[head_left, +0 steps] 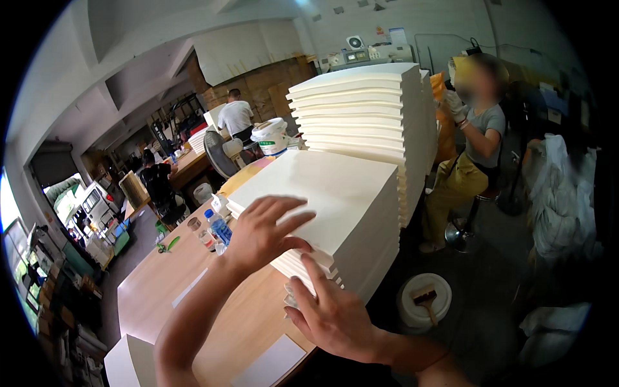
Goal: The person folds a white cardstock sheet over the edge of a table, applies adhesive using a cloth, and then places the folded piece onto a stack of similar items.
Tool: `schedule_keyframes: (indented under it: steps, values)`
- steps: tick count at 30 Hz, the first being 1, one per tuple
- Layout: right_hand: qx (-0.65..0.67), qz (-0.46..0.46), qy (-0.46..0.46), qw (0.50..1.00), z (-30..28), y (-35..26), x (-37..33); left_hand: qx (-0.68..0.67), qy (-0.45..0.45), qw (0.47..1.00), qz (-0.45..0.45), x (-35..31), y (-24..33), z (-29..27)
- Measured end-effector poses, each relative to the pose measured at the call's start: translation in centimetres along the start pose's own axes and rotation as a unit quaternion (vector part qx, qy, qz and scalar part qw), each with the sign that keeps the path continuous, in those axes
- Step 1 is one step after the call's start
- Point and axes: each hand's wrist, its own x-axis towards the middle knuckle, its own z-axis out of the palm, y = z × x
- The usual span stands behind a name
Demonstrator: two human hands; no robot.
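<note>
A thick stack of cream-white paper blocks lies on the wooden table in front of me. My left hand hovers at its near left corner, fingers spread, the thumb close to the stack's edge. Lower down at the same corner is my right hand, its index finger stretched toward the edges of the layers. Between its other fingers and thumb shows a small whitish crumpled piece, too small to name. Behind rises a taller stack of similar blocks.
Bottles stand left of the stack, with green-handled scissors farther off. White sheets lie on the table. On the floor at right, a brush rests on a white bucket. A gloved person sits beyond; others work farther back.
</note>
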Motion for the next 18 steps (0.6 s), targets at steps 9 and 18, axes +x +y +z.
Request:
schedule_keyframes:
  steps: [9, 18]
  values:
    - [-0.086, 0.029, -0.123, 0.988, -0.7, -0.3, -0.3, 0.03, 0.122, 0.992, -0.005, -0.1, 0.7, 0.9]
    - [-0.108, 0.023, -0.135, 0.985, -1.4, -0.4, 0.0, -0.078, 0.154, 0.962, -0.213, 0.0, 0.3, 3.0]
